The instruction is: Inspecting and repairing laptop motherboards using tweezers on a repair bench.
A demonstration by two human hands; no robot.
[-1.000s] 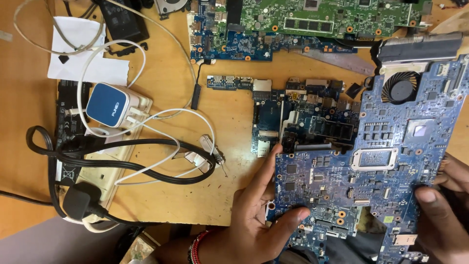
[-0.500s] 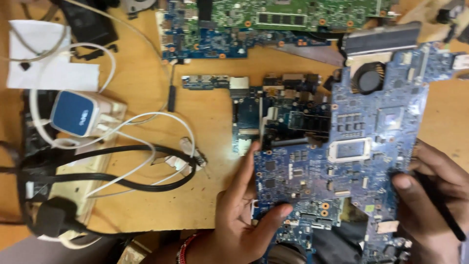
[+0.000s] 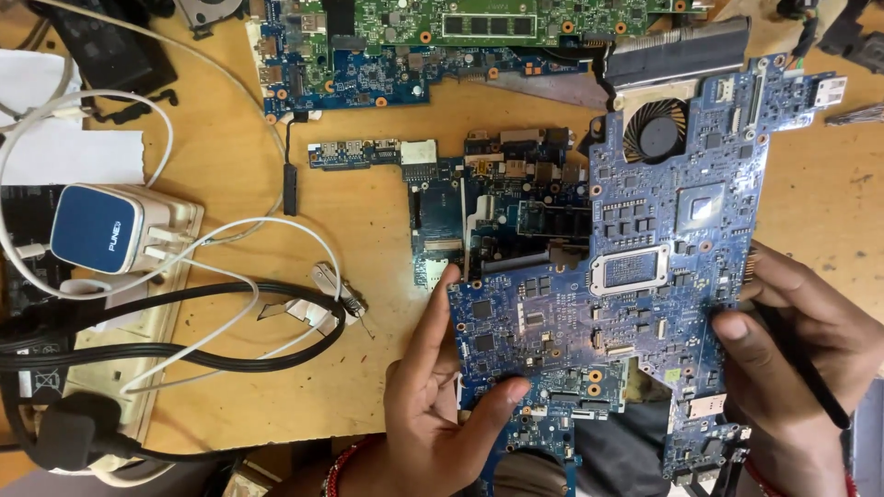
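At the far left of the wooden worktop (image 3: 368,387), a blue-and-white charger (image 3: 97,228) sits in a cream power strip (image 3: 166,304), with white and black cables (image 3: 230,340) looped beside it. Right of them, the left hand (image 3: 428,405) grasps the lower left edge of a large blue circuit board (image 3: 645,276), thumb on top and fingers along the edge. The board is held above the worktop, its long axis running from the near edge up and rightward to its round fan (image 3: 656,131) at the far end. The right hand (image 3: 796,359) grips the board's right edge while holding a thin black tool (image 3: 810,377). More boards (image 3: 414,46) lie beyond.
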